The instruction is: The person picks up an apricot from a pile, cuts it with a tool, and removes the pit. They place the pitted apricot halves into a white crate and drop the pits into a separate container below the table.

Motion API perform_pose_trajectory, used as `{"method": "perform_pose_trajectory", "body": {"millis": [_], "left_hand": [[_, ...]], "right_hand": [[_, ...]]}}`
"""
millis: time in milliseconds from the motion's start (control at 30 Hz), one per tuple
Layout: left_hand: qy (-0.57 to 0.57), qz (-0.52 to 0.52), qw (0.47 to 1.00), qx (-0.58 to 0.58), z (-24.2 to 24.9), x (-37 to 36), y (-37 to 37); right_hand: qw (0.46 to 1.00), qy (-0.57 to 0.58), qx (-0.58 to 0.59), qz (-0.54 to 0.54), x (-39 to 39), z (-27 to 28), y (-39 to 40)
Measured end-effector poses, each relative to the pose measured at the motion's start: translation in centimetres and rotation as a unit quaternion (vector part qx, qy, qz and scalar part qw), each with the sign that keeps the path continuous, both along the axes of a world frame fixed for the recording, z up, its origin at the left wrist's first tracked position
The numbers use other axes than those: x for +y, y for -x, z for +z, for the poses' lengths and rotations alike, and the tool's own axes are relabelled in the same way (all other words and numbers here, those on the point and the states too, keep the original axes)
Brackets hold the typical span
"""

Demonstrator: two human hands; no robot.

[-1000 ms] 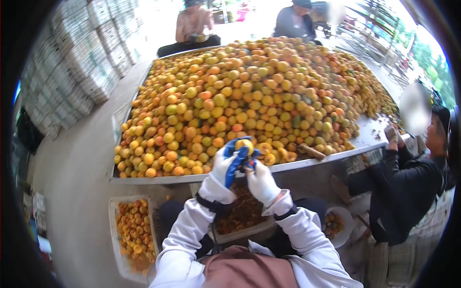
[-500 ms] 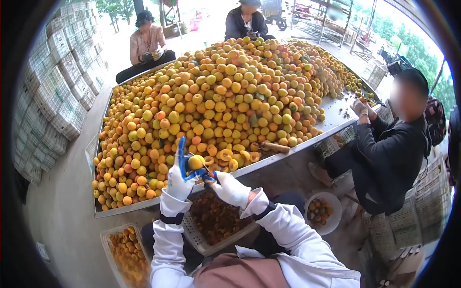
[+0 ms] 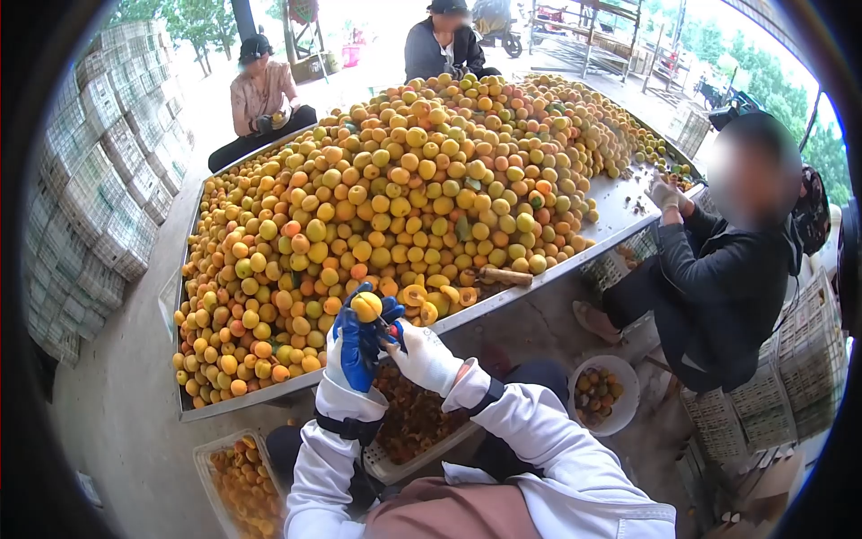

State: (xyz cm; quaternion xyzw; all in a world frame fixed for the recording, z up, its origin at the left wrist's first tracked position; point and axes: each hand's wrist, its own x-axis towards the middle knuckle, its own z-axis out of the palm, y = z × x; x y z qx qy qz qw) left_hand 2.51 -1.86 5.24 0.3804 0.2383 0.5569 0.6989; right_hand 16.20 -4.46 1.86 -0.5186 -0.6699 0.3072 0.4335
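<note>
My left hand [image 3: 357,349], in a white glove with a blue-coated palm, is closed around a whole-looking yellow apricot [image 3: 366,307] at the table's near edge. Close beside it, my right hand [image 3: 427,359], also gloved, grips a small knife [image 3: 393,331]; a bit of red and dark handle shows, and its blade is mostly hidden by the left fingers. Just beyond my hands, several cut apricot halves [image 3: 415,295] lie at the foot of a large apricot heap [image 3: 386,193]. Below my hands stands a crate [image 3: 382,463] of cut apricots.
A wooden-handled tool [image 3: 505,276] rests by the metal table's rim [image 3: 530,289]. Another crate [image 3: 208,485] of apricot halves is at lower left, a white bucket [image 3: 631,395] at right. One person [image 3: 718,296] sits on the right, two across the table. Stacked crates [image 3: 108,171] line the left.
My left hand has turned, its blue palm side now showing, and its raised index finger has curled around the apricot. The right hand stays close beside it. The view has shifted slightly.
</note>
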Motion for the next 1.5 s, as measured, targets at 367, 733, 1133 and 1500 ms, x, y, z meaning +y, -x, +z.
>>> {"method": "perform_pose_trajectory", "body": {"millis": [367,733,1133,1500], "left_hand": [[-0.159,0.063,0.957,0.236,0.8,1.5,2.3],[-0.045,0.054,0.986,0.148,0.3,0.0,0.3],[-0.099,0.038,0.981,0.164,0.1,1.7,0.1],[-0.347,0.169,0.82,0.423,-0.7,2.2,-0.8]], "right_hand": [[0.996,0.055,0.042,0.054,0.1,0.2,0.8],[0.997,0.055,0.005,0.047,-0.1,1.1,0.8],[0.989,0.062,0.118,0.063,0.8,2.0,1.2],[0.972,0.109,0.202,-0.049,2.9,3.9,-1.9]]}}
